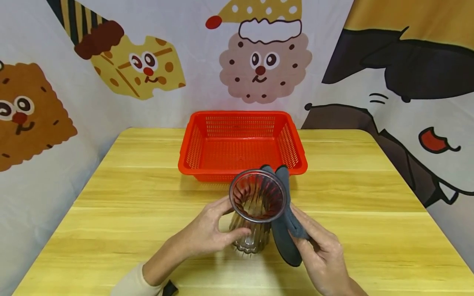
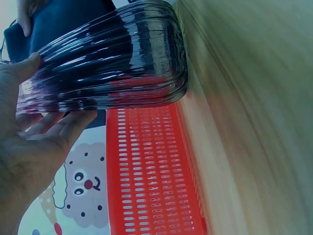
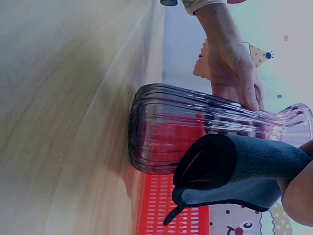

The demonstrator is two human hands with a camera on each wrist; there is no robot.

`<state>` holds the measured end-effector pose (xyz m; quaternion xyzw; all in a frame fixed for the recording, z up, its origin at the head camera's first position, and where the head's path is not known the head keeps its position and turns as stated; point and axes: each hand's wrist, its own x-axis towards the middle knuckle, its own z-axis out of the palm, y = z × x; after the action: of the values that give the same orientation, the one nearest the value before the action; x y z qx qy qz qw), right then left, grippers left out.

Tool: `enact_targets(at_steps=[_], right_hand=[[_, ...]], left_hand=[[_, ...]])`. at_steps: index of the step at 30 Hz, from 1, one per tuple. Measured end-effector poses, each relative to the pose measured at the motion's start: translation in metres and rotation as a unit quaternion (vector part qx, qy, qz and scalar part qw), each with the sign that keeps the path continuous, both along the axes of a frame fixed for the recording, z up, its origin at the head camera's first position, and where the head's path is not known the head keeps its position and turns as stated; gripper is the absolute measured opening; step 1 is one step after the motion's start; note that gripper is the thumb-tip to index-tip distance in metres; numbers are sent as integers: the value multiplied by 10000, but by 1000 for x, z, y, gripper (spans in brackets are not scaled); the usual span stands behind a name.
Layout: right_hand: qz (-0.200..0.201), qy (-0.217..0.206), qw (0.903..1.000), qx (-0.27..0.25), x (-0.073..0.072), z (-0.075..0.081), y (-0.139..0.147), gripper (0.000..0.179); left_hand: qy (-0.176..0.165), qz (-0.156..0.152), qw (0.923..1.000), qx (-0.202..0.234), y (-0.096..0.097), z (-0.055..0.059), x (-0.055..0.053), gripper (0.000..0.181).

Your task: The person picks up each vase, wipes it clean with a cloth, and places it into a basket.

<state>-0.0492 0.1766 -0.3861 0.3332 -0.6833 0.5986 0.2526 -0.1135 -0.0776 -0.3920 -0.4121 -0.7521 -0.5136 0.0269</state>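
Observation:
A clear ribbed glass vase [image 1: 255, 236] with a flared rim is roughly upright near the middle of the table, its base at or just above the wood. My left hand [image 1: 207, 230] holds it from the left, thumb on the near side and fingers behind, as the left wrist view also shows. On the vase's right side is a folded dark grey cloth [image 1: 285, 238] with black edging, which my right hand [image 1: 324, 255] pinches between thumb and fingers. A small loop hangs from the cloth [image 3: 254, 161] in the right wrist view. The cloth hides part of the right fingers.
Behind the vase a red plastic basket [image 1: 181, 166] with slotted walls stands on the wooden table [image 1: 122, 197]. A white curtain [image 1: 200, 61] printed with cartoon figures hangs behind the table and along its sides.

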Motion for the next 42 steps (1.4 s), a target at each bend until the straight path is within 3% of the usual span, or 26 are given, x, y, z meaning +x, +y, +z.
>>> enact_targets(at_steps=[5, 13, 25, 32, 42], right_hand=[[-65, 148, 9997, 193, 0, -3, 0, 35], [-238, 444, 9977, 460, -1, -10, 0, 34], [-287, 661, 9917, 1067, -3, -11, 3, 35], [-738, 328, 9815, 1737, 1, -16, 10, 39], [-737, -393, 9723, 2181, 4, -17, 16, 35]], left_hand=[[-20, 105, 9999, -91, 0, 1, 1, 68], [406, 24, 9992, 18, 1, 0, -2, 66], [207, -4, 9997, 121, 2, 2, 1, 67], [216, 51, 9995, 232, 3, 3, 1, 66], [-30, 197, 9996, 213, 3, 2, 1, 66]])
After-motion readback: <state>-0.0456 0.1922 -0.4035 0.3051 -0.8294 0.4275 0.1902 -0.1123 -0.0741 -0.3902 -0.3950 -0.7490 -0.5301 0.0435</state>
